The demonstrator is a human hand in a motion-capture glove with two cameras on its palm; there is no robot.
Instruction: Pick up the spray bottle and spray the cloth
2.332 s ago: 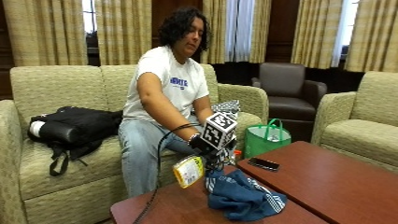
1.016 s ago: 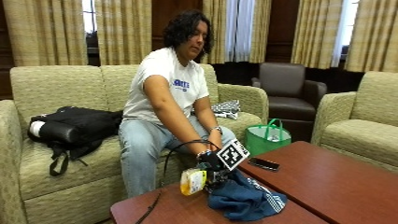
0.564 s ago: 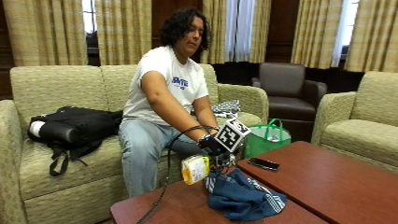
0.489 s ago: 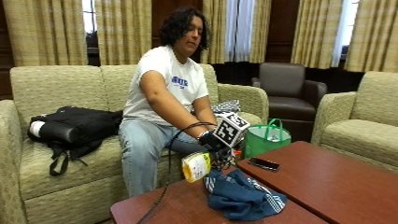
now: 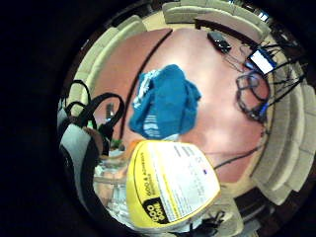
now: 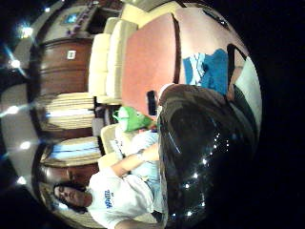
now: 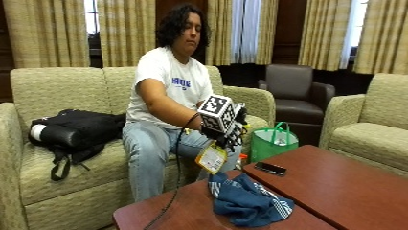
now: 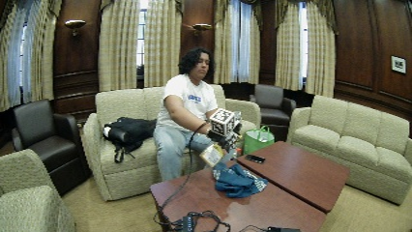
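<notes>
In the outside view my gloved right hand [image 7: 228, 133] grips the spray bottle [image 7: 211, 158] by its upper part. The bottle hangs below the hand with its yellow label facing out. It sits in the air just above the near edge of the blue cloth [image 7: 248, 201], which lies crumpled on the reddish wooden table [image 7: 331, 187]. The little finger side palm view has the yellow label [image 5: 170, 185] close to the palm and the blue cloth [image 5: 165, 103] on the table beyond it. The thumb side view catches a corner of the cloth [image 6: 209, 67].
A black phone [image 7: 270, 167] lies on the table behind the cloth. A green bag [image 7: 274, 143] stands on the floor by the sofa, and a black backpack [image 7: 73, 132] rests on the sofa seat. Cables [image 5: 252, 94] lie at the table's far end.
The hand with the bottle dipped low beside the cloth a second ago, then rose; it is now higher and a little further over the cloth. The cloth has not moved.
</notes>
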